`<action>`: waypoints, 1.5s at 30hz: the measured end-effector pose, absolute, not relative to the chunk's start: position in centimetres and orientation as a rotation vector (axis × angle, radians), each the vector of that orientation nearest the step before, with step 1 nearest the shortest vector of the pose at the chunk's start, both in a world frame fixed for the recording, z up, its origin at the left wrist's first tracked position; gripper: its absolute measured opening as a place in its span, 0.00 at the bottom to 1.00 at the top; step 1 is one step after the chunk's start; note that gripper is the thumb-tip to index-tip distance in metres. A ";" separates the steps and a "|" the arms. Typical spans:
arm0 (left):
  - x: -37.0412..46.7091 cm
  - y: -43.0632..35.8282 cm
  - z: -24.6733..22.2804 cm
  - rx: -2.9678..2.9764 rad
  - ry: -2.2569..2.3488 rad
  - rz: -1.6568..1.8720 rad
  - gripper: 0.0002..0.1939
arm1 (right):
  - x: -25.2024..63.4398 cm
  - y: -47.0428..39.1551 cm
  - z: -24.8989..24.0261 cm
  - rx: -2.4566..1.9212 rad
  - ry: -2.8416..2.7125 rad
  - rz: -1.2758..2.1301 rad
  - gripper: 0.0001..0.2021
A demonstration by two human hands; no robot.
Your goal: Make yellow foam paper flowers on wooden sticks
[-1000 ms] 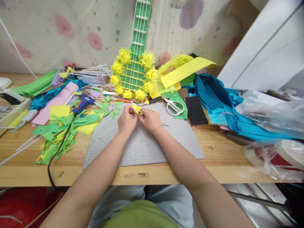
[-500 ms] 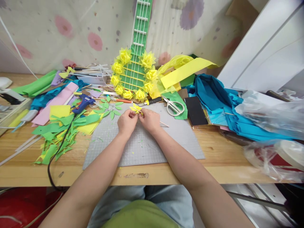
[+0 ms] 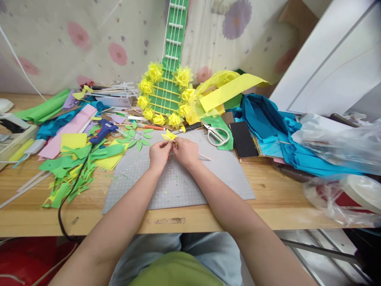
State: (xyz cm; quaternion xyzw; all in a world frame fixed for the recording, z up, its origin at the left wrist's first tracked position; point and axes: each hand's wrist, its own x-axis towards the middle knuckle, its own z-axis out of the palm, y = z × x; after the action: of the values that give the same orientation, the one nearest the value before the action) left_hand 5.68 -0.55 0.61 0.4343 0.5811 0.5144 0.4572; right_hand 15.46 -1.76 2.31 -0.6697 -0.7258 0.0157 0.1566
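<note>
My left hand point(image 3: 159, 155) and my right hand point(image 3: 186, 151) meet over the grey cutting mat point(image 3: 178, 190), fingertips pinched together. Between them they grip a small yellow paper flower point(image 3: 169, 136), whose petals stick out beyond the fingers; its lower part is hidden. A thin pale stick point(image 3: 204, 157) shows past my right hand. Green paper leaves on wires point(image 3: 138, 137) lie to the left of the hands. Behind stands a green paper guitar point(image 3: 167, 95) ringed with yellow paper flowers.
White-handled scissors point(image 3: 218, 137), a black phone point(image 3: 243, 139) and a utility knife point(image 3: 192, 127) lie beyond the mat's far side. At left are a blue glue gun point(image 3: 102, 131) with a black cord and green paper scraps point(image 3: 71, 178). Blue paper point(image 3: 262, 115) is heaped at right.
The yellow paper flower has turned a little in my fingers, its petals now pointing more to the upper left. My hands stay together in nearly the same place.
</note>
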 end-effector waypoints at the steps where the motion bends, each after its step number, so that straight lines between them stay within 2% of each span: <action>1: 5.7 -0.5 0.6 1.042 1.418 1.265 0.12 | 15.4 -1.7 2.3 -1.908 -2.088 0.041 0.12; 7: 5.5 -0.2 1.2 0.819 1.289 1.353 0.07 | 15.1 -2.1 2.5 -1.846 -2.116 -0.006 0.12; 10: 5.2 -0.3 2.0 0.703 1.272 1.363 0.08 | 14.8 -2.4 2.7 -1.929 -2.016 -0.041 0.16; 14: 5.1 -0.6 2.8 0.625 1.251 1.318 0.09 | 14.6 -2.5 2.6 -1.974 -2.017 -0.044 0.15; 23: 5.1 -0.7 3.0 0.620 1.129 1.287 0.07 | 14.3 -2.3 2.4 -2.045 -2.051 0.079 0.14; 35: 5.1 -0.4 2.5 0.620 1.149 1.360 0.10 | 13.9 -2.7 2.7 -1.971 -2.085 0.173 0.16; 38: 5.0 -0.3 2.6 0.598 1.157 1.358 0.10 | 14.8 -2.3 2.9 -1.896 -1.990 0.282 0.17; 41: 4.7 -0.2 2.7 0.555 1.110 1.356 0.10 | 17.2 -1.0 3.0 -1.809 -1.619 0.486 0.15; 43: 4.4 -0.1 2.8 0.539 1.040 1.326 0.10 | 19.0 0.1 2.8 -1.695 -1.314 0.721 0.15; 45: 4.3 0.0 2.8 0.535 0.965 1.268 0.10 | 20.2 0.8 2.5 -1.519 -1.051 1.100 0.15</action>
State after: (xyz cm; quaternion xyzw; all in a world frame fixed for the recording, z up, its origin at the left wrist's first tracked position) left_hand 4.27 0.03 2.77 0.2373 0.4275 0.5621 0.6671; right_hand 20.18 0.77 2.55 -0.6213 -0.4301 0.4501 0.4758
